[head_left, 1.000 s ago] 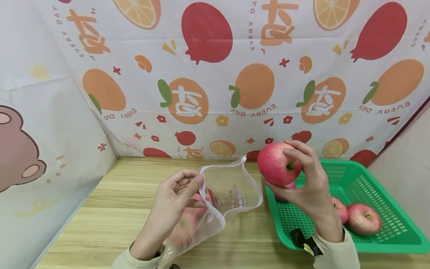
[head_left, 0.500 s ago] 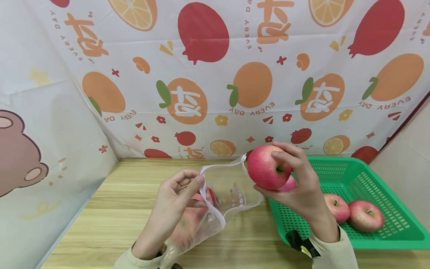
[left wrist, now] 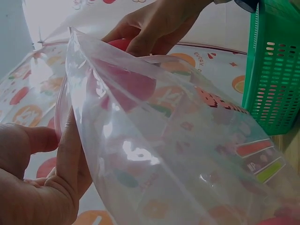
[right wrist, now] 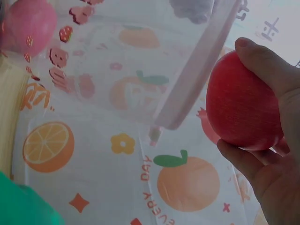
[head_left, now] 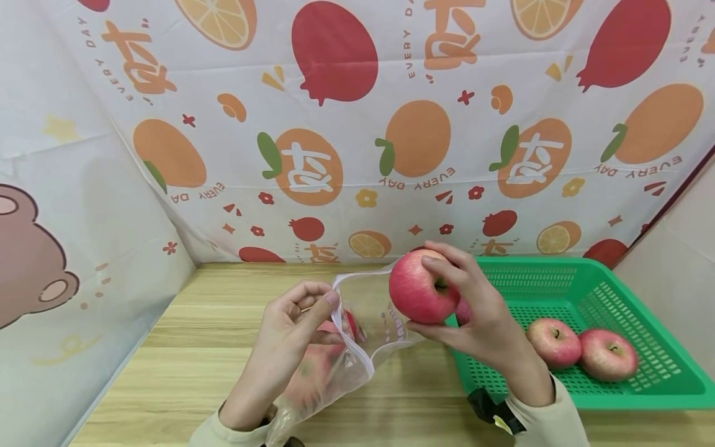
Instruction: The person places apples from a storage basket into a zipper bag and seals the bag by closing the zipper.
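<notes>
My left hand pinches the rim of a clear zip bag between thumb and fingers, and the bag's mouth gapes to the right. Apples show through its plastic, low in the bag. At that mouth, my right hand grips a red apple, its stem hollow facing the palm. In the right wrist view the apple is beside the zip strip. In the left wrist view the bag film partly covers the apple; whether they touch I cannot tell.
To the right stands a green plastic basket with two apples in plain sight, one beside another. One more apple is mostly hidden behind my right hand. A fruit-print cloth hangs behind the wooden table.
My right hand has carried the apple left and slightly down, from above the basket's left edge to the bag's mouth. My left hand keeps its hold on the bag's rim.
</notes>
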`<action>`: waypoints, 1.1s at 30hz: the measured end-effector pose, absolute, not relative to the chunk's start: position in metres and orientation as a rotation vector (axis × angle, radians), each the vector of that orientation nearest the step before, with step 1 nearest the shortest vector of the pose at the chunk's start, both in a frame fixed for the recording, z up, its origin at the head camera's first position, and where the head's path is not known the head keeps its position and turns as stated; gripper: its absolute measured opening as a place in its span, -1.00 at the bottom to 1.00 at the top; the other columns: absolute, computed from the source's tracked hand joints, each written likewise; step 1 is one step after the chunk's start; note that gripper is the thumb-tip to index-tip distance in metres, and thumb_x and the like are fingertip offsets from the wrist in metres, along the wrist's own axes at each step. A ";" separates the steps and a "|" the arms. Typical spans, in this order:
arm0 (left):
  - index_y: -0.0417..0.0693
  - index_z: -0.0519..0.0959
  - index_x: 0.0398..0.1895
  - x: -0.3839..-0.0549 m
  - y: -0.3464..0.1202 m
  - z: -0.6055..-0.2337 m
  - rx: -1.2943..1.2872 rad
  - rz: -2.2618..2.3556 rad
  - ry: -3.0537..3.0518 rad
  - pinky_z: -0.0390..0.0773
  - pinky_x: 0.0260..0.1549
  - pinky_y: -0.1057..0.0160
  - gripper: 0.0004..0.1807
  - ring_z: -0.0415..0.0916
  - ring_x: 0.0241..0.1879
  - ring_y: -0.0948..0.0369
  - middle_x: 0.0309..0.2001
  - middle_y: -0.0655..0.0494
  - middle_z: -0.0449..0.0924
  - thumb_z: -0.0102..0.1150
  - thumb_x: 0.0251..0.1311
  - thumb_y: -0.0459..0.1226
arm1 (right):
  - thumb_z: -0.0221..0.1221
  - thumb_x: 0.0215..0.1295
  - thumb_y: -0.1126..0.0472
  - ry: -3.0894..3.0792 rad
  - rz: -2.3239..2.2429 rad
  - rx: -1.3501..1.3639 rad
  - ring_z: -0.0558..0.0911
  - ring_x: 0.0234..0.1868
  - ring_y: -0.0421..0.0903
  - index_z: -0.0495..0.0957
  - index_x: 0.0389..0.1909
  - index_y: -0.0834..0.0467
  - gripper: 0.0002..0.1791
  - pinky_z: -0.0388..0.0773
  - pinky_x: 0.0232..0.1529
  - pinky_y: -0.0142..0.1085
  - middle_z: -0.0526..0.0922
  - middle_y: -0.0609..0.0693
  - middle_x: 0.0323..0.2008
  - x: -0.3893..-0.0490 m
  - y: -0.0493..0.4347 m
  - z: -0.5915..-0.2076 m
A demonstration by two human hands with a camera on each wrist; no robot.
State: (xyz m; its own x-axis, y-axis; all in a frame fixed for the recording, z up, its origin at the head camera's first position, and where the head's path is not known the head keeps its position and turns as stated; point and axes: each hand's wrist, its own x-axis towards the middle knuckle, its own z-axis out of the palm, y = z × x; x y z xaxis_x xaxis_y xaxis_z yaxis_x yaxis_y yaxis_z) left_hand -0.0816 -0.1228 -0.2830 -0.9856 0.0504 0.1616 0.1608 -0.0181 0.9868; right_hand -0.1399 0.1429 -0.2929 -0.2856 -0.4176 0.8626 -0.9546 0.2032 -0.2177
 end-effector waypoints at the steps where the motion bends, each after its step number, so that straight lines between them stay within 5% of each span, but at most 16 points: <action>1: -0.27 0.52 -0.08 -0.082 -0.123 -0.283 -0.230 -2.176 -2.145 0.79 -0.36 -0.03 -0.78 0.70 -0.41 0.17 -0.35 0.09 0.69 0.21 0.43 -0.25 | 0.37 0.27 -0.11 -1.820 1.033 1.290 0.45 0.32 0.08 0.41 0.27 0.34 -0.25 0.57 0.22 -0.46 0.41 0.35 0.29 -0.140 0.142 -0.293; 33: -0.39 0.48 -0.04 -0.080 -0.124 -0.282 -0.244 -2.179 -2.124 0.80 -0.36 0.00 -0.71 0.69 -0.42 0.20 -0.35 0.08 0.68 0.19 0.44 -0.27 | 0.33 0.20 -0.18 -1.943 1.100 1.311 0.42 0.37 0.02 0.33 0.40 0.29 -0.10 0.55 0.27 -0.42 0.36 0.23 0.37 -0.136 0.131 -0.301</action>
